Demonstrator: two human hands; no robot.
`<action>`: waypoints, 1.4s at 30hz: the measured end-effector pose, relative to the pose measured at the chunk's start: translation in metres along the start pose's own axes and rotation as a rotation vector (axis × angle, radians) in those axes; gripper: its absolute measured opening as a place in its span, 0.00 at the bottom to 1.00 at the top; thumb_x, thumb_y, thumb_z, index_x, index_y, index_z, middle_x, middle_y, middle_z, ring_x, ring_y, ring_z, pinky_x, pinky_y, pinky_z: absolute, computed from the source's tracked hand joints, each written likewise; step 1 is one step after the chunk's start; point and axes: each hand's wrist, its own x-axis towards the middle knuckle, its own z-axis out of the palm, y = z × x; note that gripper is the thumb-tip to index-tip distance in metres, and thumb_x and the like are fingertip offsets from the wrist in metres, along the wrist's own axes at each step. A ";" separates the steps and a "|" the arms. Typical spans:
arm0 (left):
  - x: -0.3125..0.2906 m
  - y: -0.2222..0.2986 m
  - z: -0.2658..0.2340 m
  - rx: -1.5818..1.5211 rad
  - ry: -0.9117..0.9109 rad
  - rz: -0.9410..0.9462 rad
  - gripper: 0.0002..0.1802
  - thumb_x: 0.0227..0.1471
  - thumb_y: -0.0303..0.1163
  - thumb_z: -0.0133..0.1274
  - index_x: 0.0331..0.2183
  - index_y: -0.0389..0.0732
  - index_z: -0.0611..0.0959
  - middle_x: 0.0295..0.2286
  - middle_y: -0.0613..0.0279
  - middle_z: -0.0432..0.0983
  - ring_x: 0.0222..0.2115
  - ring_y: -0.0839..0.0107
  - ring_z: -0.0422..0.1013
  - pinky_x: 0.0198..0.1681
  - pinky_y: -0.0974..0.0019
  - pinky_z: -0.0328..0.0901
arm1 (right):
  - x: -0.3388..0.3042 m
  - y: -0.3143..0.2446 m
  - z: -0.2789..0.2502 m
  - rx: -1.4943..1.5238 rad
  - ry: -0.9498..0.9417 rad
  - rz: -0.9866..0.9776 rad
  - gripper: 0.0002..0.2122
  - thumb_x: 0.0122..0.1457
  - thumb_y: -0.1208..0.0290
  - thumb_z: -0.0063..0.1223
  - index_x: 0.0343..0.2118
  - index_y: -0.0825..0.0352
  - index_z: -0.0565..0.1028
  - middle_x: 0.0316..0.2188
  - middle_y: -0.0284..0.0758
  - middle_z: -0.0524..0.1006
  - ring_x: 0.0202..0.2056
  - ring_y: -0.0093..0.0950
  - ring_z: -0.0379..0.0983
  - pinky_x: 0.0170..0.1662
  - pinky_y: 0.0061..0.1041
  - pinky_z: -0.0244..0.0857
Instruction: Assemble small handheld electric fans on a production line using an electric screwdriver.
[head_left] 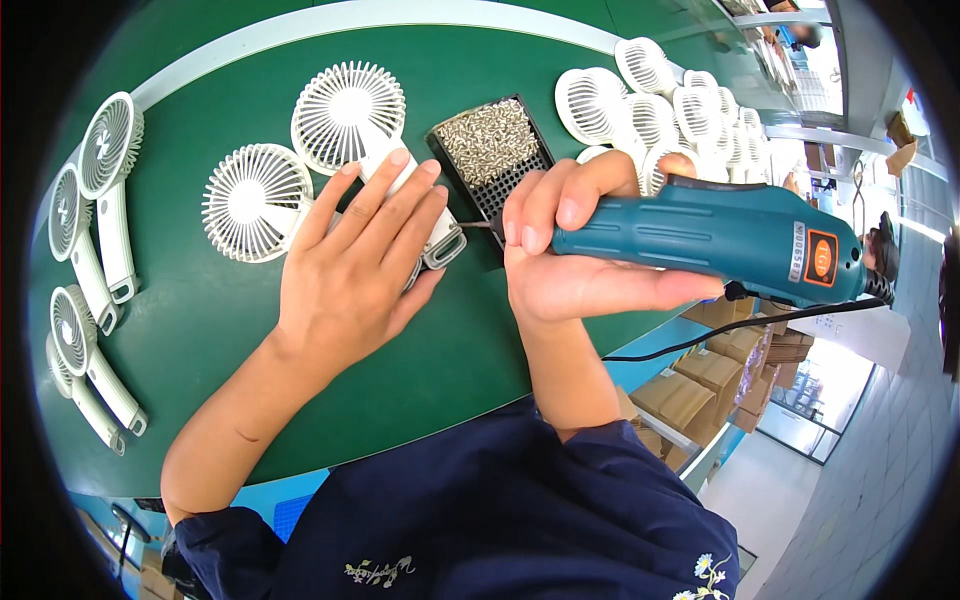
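Two white handheld fans lie on the green table, an upper fan [349, 112] and a lower fan [252, 203]. Across their handles rests my left hand [345, 255], fingers stretched and slightly spread over the top, thumb at the near side, holding them down. The handle ends [440, 245] stick out between index finger and thumb. My right hand [570, 240] is wrapped round a teal electric screwdriver [700, 240], held level. Its thin bit [475, 225] points left at the handle ends; whether it touches a screw is hidden. Behind it sits a black tray [545, 155] of small screws [488, 138].
Several white fans [90, 220] lie along the left edge of the green table [210, 330]. More white fans [650, 115] are heaped at the far right. A black cord [740, 325] runs below the screwdriver. Cardboard boxes [690, 395] stand beyond the right edge.
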 end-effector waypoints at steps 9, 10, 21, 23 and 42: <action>0.001 0.001 -0.001 0.002 -0.001 0.000 0.33 0.39 0.36 0.63 0.50 0.38 0.76 0.54 0.58 0.69 0.58 0.60 0.62 0.60 0.52 0.55 | 0.000 0.001 0.003 0.010 -0.020 -0.017 0.44 0.44 0.19 0.29 0.50 0.58 0.55 0.18 0.36 0.66 0.09 0.26 0.59 0.13 0.23 0.62; 0.001 0.001 -0.001 0.003 -0.002 0.002 0.33 0.39 0.36 0.63 0.50 0.38 0.76 0.54 0.58 0.69 0.58 0.60 0.62 0.60 0.52 0.55 | 0.001 0.000 0.003 0.009 -0.020 -0.019 0.44 0.44 0.19 0.29 0.50 0.58 0.55 0.18 0.36 0.66 0.09 0.26 0.59 0.13 0.23 0.62; 0.001 0.001 -0.001 0.000 0.007 -0.004 0.32 0.39 0.37 0.63 0.49 0.39 0.76 0.54 0.59 0.69 0.58 0.61 0.61 0.60 0.53 0.54 | -0.001 0.005 0.011 -0.105 -0.101 -0.056 0.49 0.38 0.18 0.34 0.49 0.63 0.58 0.16 0.37 0.70 0.10 0.24 0.62 0.14 0.20 0.60; 0.001 0.001 0.000 0.001 0.011 -0.003 0.31 0.41 0.38 0.62 0.48 0.39 0.77 0.53 0.60 0.69 0.58 0.63 0.61 0.61 0.54 0.54 | 0.000 0.005 0.005 -0.183 -0.176 -0.057 0.48 0.40 0.18 0.29 0.52 0.60 0.58 0.17 0.37 0.68 0.10 0.25 0.60 0.13 0.22 0.60; 0.002 0.002 0.000 0.022 0.005 0.010 0.30 0.41 0.38 0.61 0.49 0.39 0.77 0.53 0.60 0.69 0.58 0.63 0.62 0.61 0.54 0.54 | 0.006 -0.007 -0.001 0.004 -0.197 -0.077 0.45 0.45 0.20 0.30 0.55 0.56 0.56 0.21 0.37 0.67 0.12 0.26 0.62 0.14 0.24 0.62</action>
